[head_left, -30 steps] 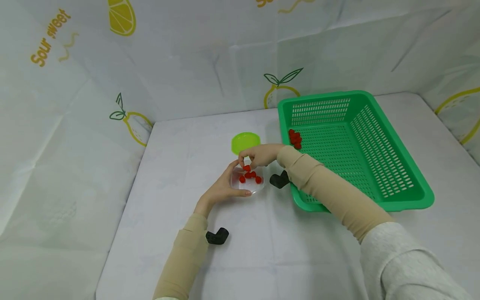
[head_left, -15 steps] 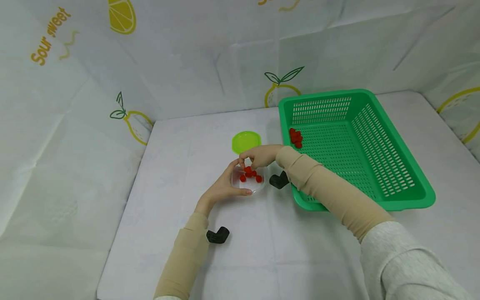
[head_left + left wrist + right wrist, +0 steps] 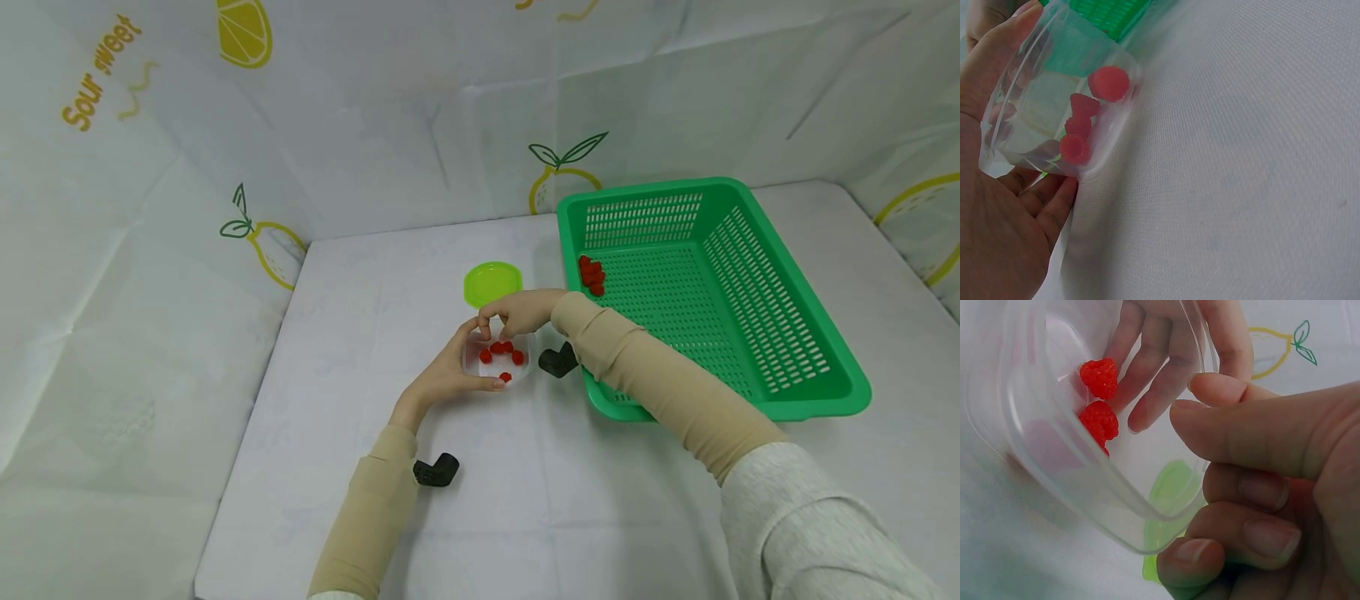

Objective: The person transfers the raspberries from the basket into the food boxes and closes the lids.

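Note:
My left hand grips a clear plastic container by its side, thumb near the front and fingers round the back. Inside lie several red raspberries, also in view through the wall in the left wrist view. One raspberry lies at the front wall by the left thumb. My right hand is at the container's back rim, with nothing between thumb and index finger. In the right wrist view, its thumb and index fingertips stand slightly apart over the opening, and the other fingers are bent outside the rim.
A green slotted basket stands at the right, with several more raspberries at its left wall. A yellow-green lid lies flat behind the container. Black wrist devices show beside both forearms. A lemon-printed white sheet rises behind the table.
The raspberry at my right fingertips has been let go and now lies at the container's front wall. Both hands have stayed nearly in place.

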`<state>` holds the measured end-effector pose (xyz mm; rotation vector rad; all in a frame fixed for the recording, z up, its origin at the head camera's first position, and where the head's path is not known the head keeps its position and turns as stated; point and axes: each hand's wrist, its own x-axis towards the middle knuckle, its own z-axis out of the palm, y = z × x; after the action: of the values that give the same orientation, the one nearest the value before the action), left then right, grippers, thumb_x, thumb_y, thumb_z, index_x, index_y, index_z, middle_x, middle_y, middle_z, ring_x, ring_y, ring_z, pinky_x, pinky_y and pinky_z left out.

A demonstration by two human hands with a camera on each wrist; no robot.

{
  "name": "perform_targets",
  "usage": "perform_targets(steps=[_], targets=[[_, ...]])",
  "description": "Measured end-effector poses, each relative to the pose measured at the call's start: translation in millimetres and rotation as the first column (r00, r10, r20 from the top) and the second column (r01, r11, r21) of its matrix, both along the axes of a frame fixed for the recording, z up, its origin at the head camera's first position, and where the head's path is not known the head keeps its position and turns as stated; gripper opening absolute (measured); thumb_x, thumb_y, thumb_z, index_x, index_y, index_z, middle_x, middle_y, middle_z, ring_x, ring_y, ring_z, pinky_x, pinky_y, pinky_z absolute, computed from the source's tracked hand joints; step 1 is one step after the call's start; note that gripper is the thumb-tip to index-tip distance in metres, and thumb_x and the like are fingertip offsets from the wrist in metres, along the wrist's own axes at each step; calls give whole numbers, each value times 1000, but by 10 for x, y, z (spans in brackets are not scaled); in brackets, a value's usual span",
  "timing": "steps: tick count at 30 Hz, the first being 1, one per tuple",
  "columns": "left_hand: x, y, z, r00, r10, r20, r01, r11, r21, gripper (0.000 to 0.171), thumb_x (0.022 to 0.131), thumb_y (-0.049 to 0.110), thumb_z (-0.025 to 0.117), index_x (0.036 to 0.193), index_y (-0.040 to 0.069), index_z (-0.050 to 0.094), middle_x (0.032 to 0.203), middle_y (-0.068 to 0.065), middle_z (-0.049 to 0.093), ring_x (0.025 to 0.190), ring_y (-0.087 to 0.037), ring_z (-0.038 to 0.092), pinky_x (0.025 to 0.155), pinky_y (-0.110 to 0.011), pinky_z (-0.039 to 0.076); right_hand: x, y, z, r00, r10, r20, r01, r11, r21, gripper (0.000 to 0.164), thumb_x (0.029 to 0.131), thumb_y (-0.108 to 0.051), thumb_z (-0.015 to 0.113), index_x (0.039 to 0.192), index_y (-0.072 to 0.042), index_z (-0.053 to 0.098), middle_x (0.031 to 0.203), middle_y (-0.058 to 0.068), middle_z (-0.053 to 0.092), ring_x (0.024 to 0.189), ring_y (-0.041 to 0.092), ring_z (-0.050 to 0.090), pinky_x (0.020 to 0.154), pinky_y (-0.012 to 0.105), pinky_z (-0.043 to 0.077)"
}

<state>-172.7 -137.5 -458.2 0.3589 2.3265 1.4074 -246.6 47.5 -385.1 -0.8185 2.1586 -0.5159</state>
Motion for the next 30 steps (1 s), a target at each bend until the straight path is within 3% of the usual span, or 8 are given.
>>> perform_targets(steps=[10, 15, 22, 30], targets=[[4, -2, 2, 1000, 6, 14, -6, 1000, -24, 96, 66, 35, 84, 140, 41, 23, 150, 10, 24, 142, -16, 19, 114, -53, 19, -1, -1, 44, 999, 1, 32, -1, 1000, 0, 22, 89, -8, 51, 110, -16, 54, 77, 2, 43, 59, 13, 39, 56, 20, 35], [17, 3, 47, 1000, 2, 26, -2, 1000, -29, 97, 67, 35, 83, 142, 38, 22, 150, 8, 26, 141, -17, 20, 114, -53, 19, -19, 33, 93, 999, -6, 43, 7, 1000, -29, 20, 90, -11, 53, 109, -16, 55, 77, 2, 43, 54, 12, 37, 55, 21, 36], [-1, -2, -4, 1000, -10, 10, 10, 1000, -19, 96, 67, 34, 83, 141, 40, 22, 137, 4, 45, 134, -17, 33, 113, -53, 24, -46, 126, 218, 999, -29, 27, 31, 997, -77, 19, 91, -17, 55, 110, -19, 57, 76, 2, 42, 56, 13, 38, 57, 23, 37], [-5, 2, -22, 1000, -12, 14, 12, 1000, -21, 97, 67, 35, 83, 141, 42, 20, 138, 2, 45, 133, -18, 36, 114, -53, 22, -69, 357, 424, 995, -94, 15, 95, 975, -201, 20, 91, -18, 57, 111, -15, 58, 74, 4, 46, 65, 21, 44, 57, 25, 38]])
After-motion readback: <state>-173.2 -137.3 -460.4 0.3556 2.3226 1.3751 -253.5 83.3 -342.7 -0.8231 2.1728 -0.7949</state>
